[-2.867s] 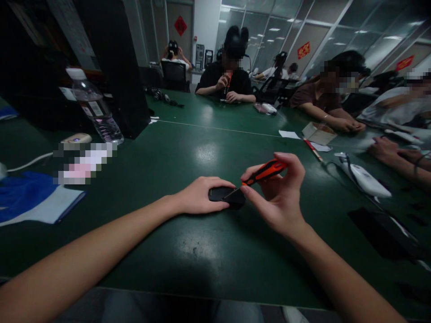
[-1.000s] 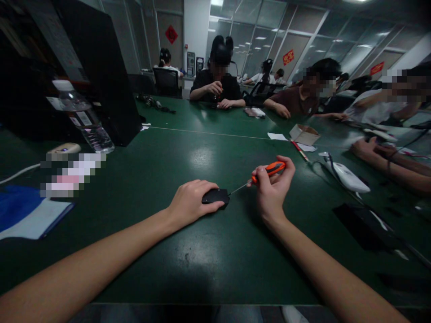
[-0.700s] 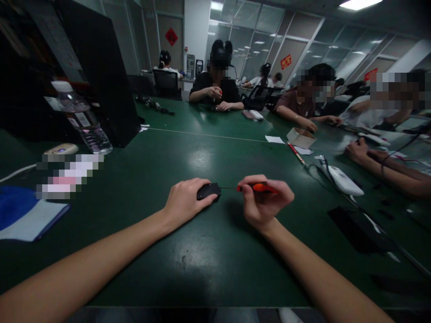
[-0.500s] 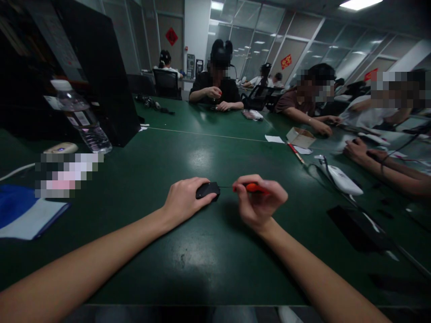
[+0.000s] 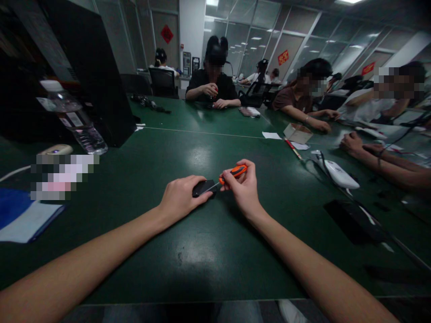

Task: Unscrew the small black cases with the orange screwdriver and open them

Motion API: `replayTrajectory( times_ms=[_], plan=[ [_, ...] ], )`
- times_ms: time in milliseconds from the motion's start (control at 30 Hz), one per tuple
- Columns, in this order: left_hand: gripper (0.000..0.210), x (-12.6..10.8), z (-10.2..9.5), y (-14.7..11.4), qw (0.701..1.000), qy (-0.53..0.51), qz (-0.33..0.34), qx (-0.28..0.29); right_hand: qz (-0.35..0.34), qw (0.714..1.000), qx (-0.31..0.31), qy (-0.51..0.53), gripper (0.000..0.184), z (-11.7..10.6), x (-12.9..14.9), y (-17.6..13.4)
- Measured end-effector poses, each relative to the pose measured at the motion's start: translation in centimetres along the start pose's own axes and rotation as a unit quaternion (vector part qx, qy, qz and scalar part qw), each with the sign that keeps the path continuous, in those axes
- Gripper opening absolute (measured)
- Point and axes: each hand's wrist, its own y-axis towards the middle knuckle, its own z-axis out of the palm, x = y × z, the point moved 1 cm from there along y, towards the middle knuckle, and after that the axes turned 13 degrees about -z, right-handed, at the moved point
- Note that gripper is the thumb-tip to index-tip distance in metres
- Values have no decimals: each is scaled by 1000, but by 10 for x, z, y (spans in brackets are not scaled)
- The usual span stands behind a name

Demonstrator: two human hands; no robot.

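Observation:
On the green table [image 5: 141,260] lies a small flat black case [image 5: 204,188], and my left hand [image 5: 180,195] is closed around its left side with the thumb along the near edge. My right hand [image 5: 244,188] grips a screwdriver [image 5: 238,171] by its orange and black handle. The thin metal shaft slants down to the left and crosses over the case's top face. Whether the tip sits in a screw is too small to tell.
A water bottle [image 5: 76,119] stands at the left beside a black cabinet [image 5: 97,80]. To the right are a white power strip [image 5: 338,172], a small open box [image 5: 297,133] and a red pen-like stick [image 5: 293,149]. Several people sit around the table.
My right hand has turned and moved slightly left. The screwdriver shaft, level beside the case before, now slants down over its top. My left hand still holds the case.

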Motion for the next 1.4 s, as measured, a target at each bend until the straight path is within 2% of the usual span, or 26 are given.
replayTrajectory(
  times_ms=[67, 167, 267, 433, 567, 700, 767, 833, 867, 967, 1100, 1267, 1333, 1400],
  plan=[
    [40, 0, -1, 0, 1000, -5, 4, -1, -73, 996, -38, -26, 50, -5, 12, 5],
    [40, -1, -3, 0, 1000, -15, 7, 4, -155, 981, -90, -76, 47, -24, 25, 17],
    [40, 0, -4, 0, 1000, -22, 7, 7, -188, 973, -88, -102, 45, -36, 31, 25],
    [40, 3, -1, 1, 999, -25, 20, 6, -175, 978, -37, -107, 44, -30, 29, 18],
    [39, 5, 0, 2, 999, -24, 26, 7, -137, 984, -24, -107, 46, -24, 22, 13],
    [38, 5, -2, 3, 999, -29, 34, 9, -79, 990, -22, -118, 50, -32, 14, 18],
    [38, 6, -2, 3, 999, -32, 37, 10, -72, 984, -8, -162, 49, -40, 14, 23],
    [39, 7, -3, 4, 998, -37, 39, 13, -94, 963, 28, -253, 43, -51, 18, 30],
    [39, 7, -3, 4, 998, -41, 42, 15, -116, 943, 59, -307, 40, -56, 22, 34],
    [38, 9, -4, 6, 997, -54, 44, 23, -209, 859, 182, -430, 44, -67, 39, 42],
    [38, 13, -6, 9, 996, -66, 44, 30, -282, 766, 312, -487, 53, -71, 62, 40],
    [43, 19, -7, 14, 996, -71, 36, 38, -245, 666, 434, -555, 51, -66, 69, 33],
    [43, 22, -8, 16, 996, -69, 37, 41, -196, 651, 469, -563, 51, -63, 67, 32],
    [44, 24, -8, 17, 996, -69, 39, 40, -126, 664, 493, -548, 53, -61, 63, 33]
  ],
)
